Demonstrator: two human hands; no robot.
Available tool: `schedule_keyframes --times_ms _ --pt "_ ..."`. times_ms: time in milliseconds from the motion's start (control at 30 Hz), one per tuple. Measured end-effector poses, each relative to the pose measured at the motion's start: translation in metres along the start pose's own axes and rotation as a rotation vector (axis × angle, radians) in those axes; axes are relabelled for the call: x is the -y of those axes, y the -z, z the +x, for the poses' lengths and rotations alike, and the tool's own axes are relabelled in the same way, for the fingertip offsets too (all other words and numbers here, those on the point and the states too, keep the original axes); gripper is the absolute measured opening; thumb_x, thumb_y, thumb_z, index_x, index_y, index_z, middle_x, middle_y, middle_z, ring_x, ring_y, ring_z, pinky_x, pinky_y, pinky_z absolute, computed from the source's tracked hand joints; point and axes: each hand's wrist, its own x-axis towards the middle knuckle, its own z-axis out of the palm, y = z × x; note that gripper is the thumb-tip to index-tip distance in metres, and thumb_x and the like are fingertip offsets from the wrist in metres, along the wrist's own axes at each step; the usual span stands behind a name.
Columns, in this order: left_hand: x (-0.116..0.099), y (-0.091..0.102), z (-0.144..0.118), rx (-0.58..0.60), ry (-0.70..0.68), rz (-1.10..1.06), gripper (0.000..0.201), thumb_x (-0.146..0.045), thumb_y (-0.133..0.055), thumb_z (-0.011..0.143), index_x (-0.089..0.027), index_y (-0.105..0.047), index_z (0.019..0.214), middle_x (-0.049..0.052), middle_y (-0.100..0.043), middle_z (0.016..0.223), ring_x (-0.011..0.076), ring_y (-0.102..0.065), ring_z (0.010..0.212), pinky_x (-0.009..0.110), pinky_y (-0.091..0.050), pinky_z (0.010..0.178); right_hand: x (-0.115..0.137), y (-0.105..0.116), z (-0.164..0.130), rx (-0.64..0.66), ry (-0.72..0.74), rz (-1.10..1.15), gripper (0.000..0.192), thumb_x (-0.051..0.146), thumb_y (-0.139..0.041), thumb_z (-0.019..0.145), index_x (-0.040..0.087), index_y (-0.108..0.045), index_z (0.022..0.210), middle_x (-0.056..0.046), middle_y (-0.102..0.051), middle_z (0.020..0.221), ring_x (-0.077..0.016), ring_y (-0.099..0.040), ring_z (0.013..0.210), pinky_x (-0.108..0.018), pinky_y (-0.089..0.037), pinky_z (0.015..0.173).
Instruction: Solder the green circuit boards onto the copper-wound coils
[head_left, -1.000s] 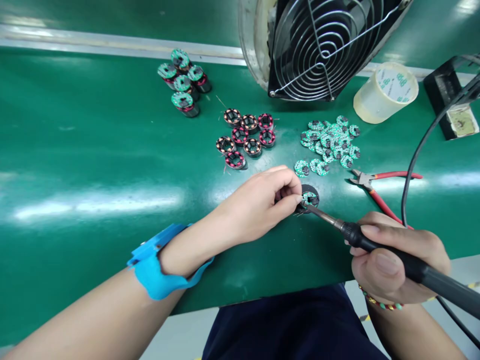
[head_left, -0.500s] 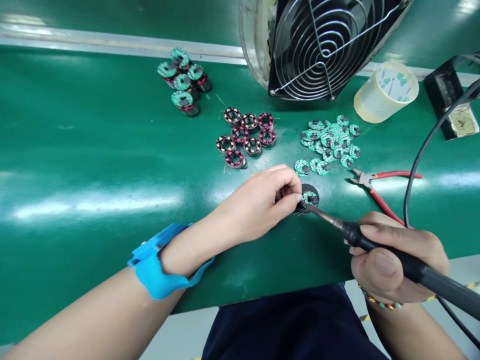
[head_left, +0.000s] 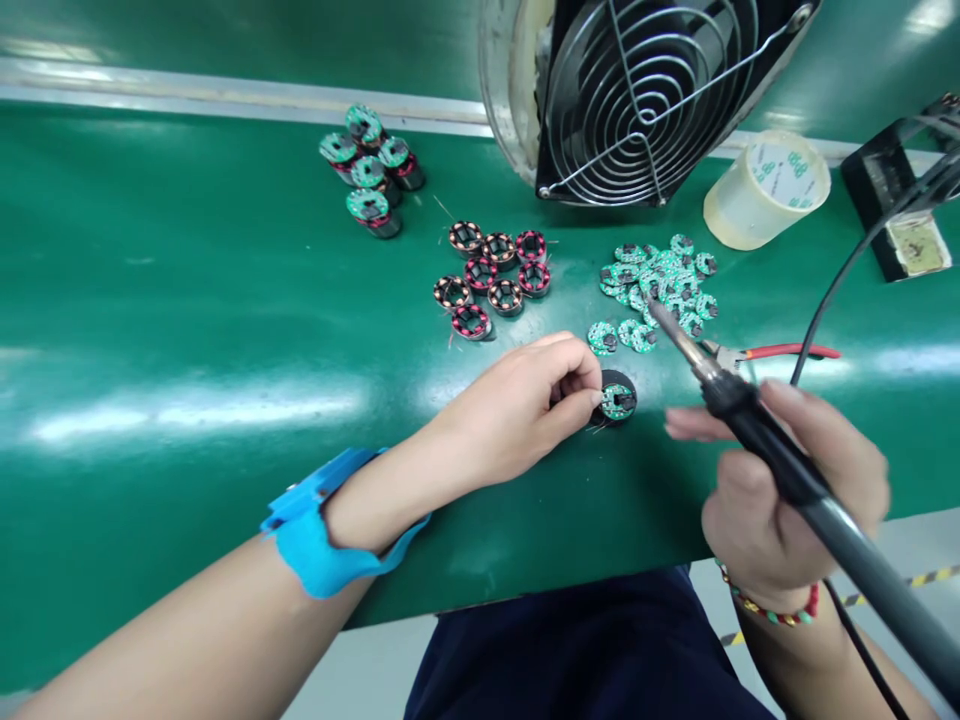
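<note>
My left hand (head_left: 544,395), with a blue strap round its wrist, is closed at the edge of a small round circuit board (head_left: 618,402). That board lies on a dark round holder on the bench, and fine wires stick out by my fingertips. Whatever part lies under the board is mostly hidden. My right hand (head_left: 795,490) grips a soldering iron (head_left: 795,460) by its black handle. The iron's tip points up and left, raised away from the board and in front of the pile of loose boards (head_left: 667,280).
Several wound copper stators (head_left: 480,272) lie left of the loose boards. Assembled stators with boards (head_left: 367,172) stand farther left. A fan (head_left: 645,110), a tape roll (head_left: 769,190) and an iron stand (head_left: 896,205) line the back. Red-handled cutters (head_left: 787,350) lie partly behind the iron.
The soldering iron has lifted off the board, its tip swinging up and to the right. My left hand stays in place at the board.
</note>
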Motion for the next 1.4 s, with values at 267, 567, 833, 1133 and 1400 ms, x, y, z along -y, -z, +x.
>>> schedule_keyframes --times_ms 267,567,833,1133,1400 --pt "0.000 0.000 0.001 0.013 0.005 0.000 0.014 -0.007 -0.053 0.084 -0.017 -0.053 0.074 -0.004 -0.052 0.075 0.0094 -0.048 0.066 0.022 -0.039 0.061 -0.003 -0.027 0.022 0.340 0.027 -0.195 0.042 0.015 -0.053 0.095 0.022 -0.048 0.137 -0.009 -0.071 0.115 -0.0250 -0.066 0.107 -0.042 -0.055 0.090" --pt "0.004 0.005 -0.001 0.092 -0.079 0.105 0.012 -0.008 -0.051 0.088 -0.017 -0.053 0.080 -0.001 -0.054 0.081 0.0120 -0.050 0.072 0.025 -0.040 0.067 -0.016 -0.029 0.016 0.339 0.053 -0.110 0.047 0.013 -0.050 0.096 0.026 -0.041 0.140 -0.006 -0.070 0.117 -0.0225 -0.065 0.107 -0.041 -0.053 0.091" --pt "0.000 0.000 -0.003 0.101 -0.173 0.139 0.007 -0.011 -0.054 0.088 -0.018 -0.053 0.089 0.002 -0.054 0.091 0.0154 -0.052 0.083 0.028 -0.044 0.074 -0.026 -0.032 0.011 0.315 0.060 -0.127 0.045 0.018 -0.047 0.097 0.024 -0.042 0.140 -0.008 -0.068 0.119 -0.0242 -0.064 0.108 -0.043 -0.053 0.094" --pt "-0.001 -0.011 -0.001 0.002 -0.080 0.065 0.007 -0.016 -0.055 0.085 -0.017 -0.059 0.080 0.000 -0.051 0.083 0.0140 -0.051 0.075 0.028 -0.044 0.071 -0.027 -0.032 0.008 0.200 0.193 -0.082 0.049 0.014 -0.046 0.096 0.023 -0.039 0.143 -0.010 -0.066 0.127 -0.0232 -0.061 0.118 -0.044 -0.051 0.100" --pt "0.000 -0.013 -0.001 -0.040 -0.045 -0.007 0.011 -0.019 -0.055 0.084 -0.016 -0.058 0.074 -0.001 -0.051 0.079 0.0132 -0.051 0.075 0.027 -0.043 0.071 -0.022 -0.029 0.008 0.241 0.322 -0.143 0.045 0.014 -0.043 0.096 0.021 -0.045 0.140 -0.008 -0.072 0.120 -0.0246 -0.056 0.121 -0.044 -0.047 0.098"
